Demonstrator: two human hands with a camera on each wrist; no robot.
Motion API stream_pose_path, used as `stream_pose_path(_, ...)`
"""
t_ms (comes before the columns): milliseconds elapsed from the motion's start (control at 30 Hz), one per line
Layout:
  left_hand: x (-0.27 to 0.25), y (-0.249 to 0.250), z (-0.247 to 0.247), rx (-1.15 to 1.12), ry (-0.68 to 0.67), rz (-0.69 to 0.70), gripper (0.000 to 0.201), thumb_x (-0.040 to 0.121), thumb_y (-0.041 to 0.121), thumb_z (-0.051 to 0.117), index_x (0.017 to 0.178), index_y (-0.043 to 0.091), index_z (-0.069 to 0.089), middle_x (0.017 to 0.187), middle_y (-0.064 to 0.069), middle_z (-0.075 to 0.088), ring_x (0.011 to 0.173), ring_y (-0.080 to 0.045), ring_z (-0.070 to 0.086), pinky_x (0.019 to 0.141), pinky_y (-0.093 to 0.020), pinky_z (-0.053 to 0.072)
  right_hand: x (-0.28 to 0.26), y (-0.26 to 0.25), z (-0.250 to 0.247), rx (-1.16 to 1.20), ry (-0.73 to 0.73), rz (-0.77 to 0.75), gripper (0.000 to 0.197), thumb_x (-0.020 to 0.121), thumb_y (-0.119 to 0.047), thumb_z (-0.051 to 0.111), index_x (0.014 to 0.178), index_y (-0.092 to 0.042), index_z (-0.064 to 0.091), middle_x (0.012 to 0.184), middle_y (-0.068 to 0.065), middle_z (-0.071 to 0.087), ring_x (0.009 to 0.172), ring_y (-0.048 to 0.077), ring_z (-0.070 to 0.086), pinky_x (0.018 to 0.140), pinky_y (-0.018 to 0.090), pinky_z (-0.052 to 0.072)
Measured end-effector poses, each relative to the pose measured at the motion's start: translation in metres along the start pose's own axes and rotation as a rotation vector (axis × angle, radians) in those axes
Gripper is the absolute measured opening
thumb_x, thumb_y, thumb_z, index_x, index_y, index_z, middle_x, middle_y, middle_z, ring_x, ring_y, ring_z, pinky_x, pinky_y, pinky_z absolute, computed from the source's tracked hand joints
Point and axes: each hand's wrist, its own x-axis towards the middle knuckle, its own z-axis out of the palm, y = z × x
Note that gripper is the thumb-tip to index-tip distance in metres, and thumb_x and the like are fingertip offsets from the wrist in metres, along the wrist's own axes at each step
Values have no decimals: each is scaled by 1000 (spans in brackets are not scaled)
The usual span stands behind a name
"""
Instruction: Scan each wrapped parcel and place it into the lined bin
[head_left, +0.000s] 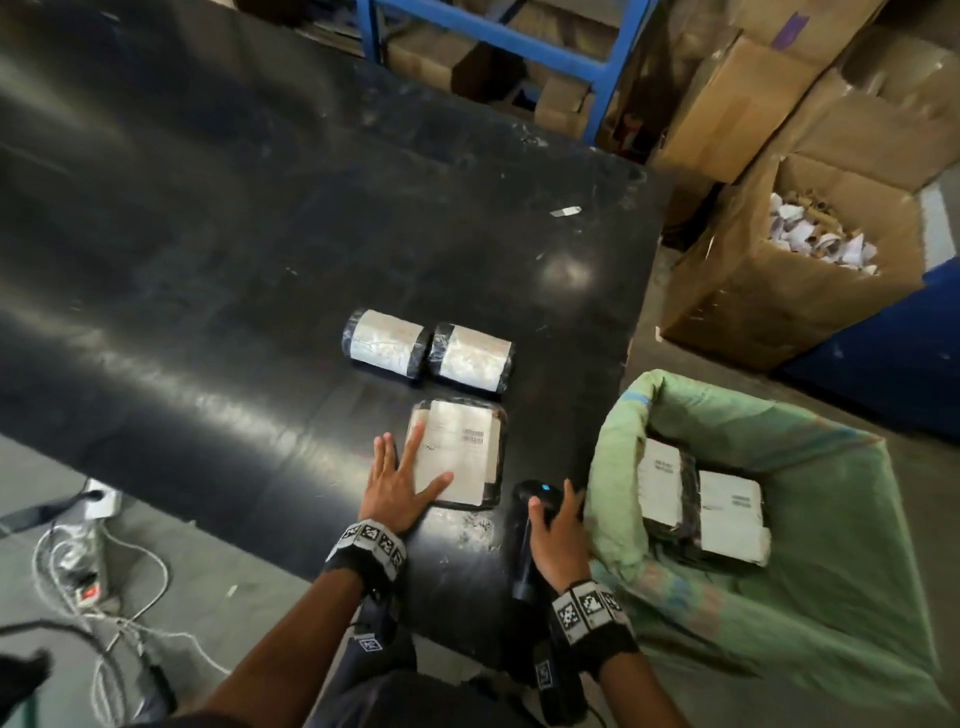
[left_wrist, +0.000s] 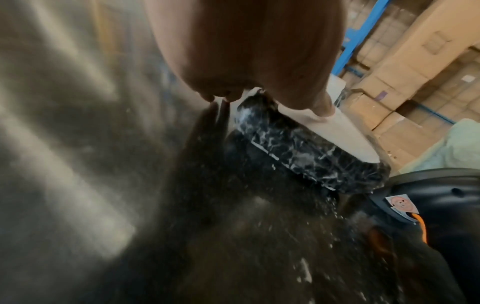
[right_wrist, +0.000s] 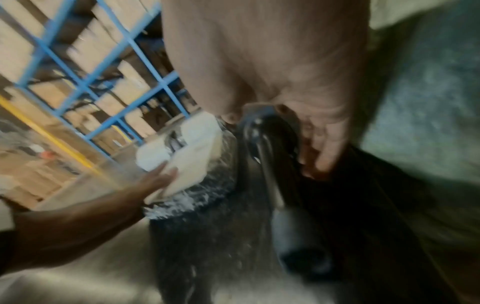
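From the head view, three parcels lie on the black table (head_left: 208, 234). The nearest, a flat parcel (head_left: 460, 452), lies label up with its barcode showing, close to the table's near edge. The left hand (head_left: 397, 480) lies spread flat with straight fingers, index and thumb resting on the parcel's left part, gripping nothing. The right hand (head_left: 556, 530) is curled round a black handheld scanner (head_left: 535, 514) just right of the parcel, its head towards the label. Behind lie two rolled parcels (head_left: 428, 353) side by side, touching. The lined bin (head_left: 618, 441), draped in green sacking, stands off the table's right edge and already holds two labelled parcels (head_left: 701, 499).

The left wrist view shows fingertips (left_wrist: 324, 107) pressing the white label, with the parcel's side (left_wrist: 306, 150) in crinkled black film below and the scanner (left_wrist: 428, 197) beside it.

The right wrist view is blurred; the fingers (right_wrist: 324, 148) seem wrapped round the scanner's handle (right_wrist: 270, 148), and the other hand (right_wrist: 153, 183) lies on the pale label.

The parcel looks light, fairly stiff and flat. Its film is probably slick, so a pinch across the near edge or a slide off the table edge into the palm should serve better than a grab on the smooth label.
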Motion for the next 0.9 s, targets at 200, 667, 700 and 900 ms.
stream_pose_path(200, 1, 0, 6, -155, 18, 22, 93, 86, 67, 51, 153, 47, -10, 165, -18, -8, 152, -32, -11, 120, -53, 11, 1, 9, 21, 346, 2, -41, 57, 102, -31, 48, 150, -40, 18, 158, 2, 29, 134, 37, 47, 100, 40, 52)
stream_pose_path(667, -11, 29, -2, -330, 167, 133, 74, 97, 33, 58, 157, 34, 14, 118, -4, 36, 93, -15, 48, 83, -28, 47, -8, 2, 14, 533, 45, -3, 37, 100, -46, 42, 137, -49, 34, 107, 23, 67, 50, 12, 55, 41, 24, 45)
stream_pose_path(700, -11, 32, -4, -349, 166, 142, 73, 97, 30, 58, 157, 33, 15, 118, -4, 34, 93, -16, 47, 84, -26, 45, -11, -2, 10, 548, 51, -28, 38, 101, -44, 42, 138, -46, 35, 105, 23, 67, 51, 9, 55, 40, 23, 44)
stream_pose_path(900, -17, 44, -16, -434, 239, 151, 68, 99, 30, 54, 156, 33, 18, 117, -7, 34, 85, 0, 44, 84, -26, 47, -38, -37, -26, 600, 113, -190, 34, 104, -38, 38, 137, -48, 38, 108, -1, 67, 75, 15, 67, 43, 23, 46)
